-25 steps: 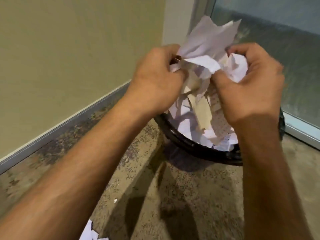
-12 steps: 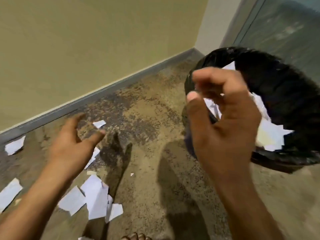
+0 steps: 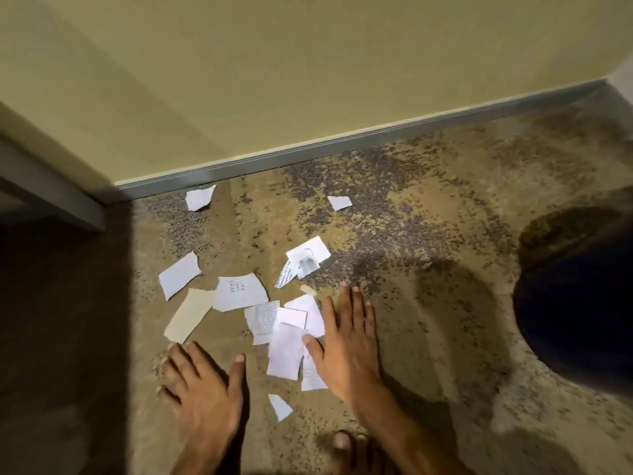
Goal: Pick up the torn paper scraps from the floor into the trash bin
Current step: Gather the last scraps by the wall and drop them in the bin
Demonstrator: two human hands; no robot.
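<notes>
The head camera looks straight down at a speckled tan and grey carpet floor (image 3: 428,269) that meets a pale yellow wall (image 3: 308,80) along a grey baseboard (image 3: 342,145). Torn paper scraps (image 3: 239,292) lie scattered on the floor in the middle of the view: two small white pieces near the baseboard, a white piece and a cream strip (image 3: 188,315) to the left, a handwritten piece at centre, a small overlapping group further up and right, and one little scrap (image 3: 280,406) alone at the bottom between the two forearms. The right hand (image 3: 346,341) lies flat on the floor with fingers straight and spread, its thumb and palm edge touching a stack of overlapping white scraps (image 3: 286,351) just to its left; it grips nothing. The left hand (image 3: 202,385) is low over the floor with fingers loosely bent downward and thumb out, also holding nothing, its fingertips just below the cream strip. At the right edge the dark rounded side of the trash bin (image 3: 579,320) enters the view, well apart from the scraps. A bare toe (image 3: 342,442) shows at the bottom edge
</notes>
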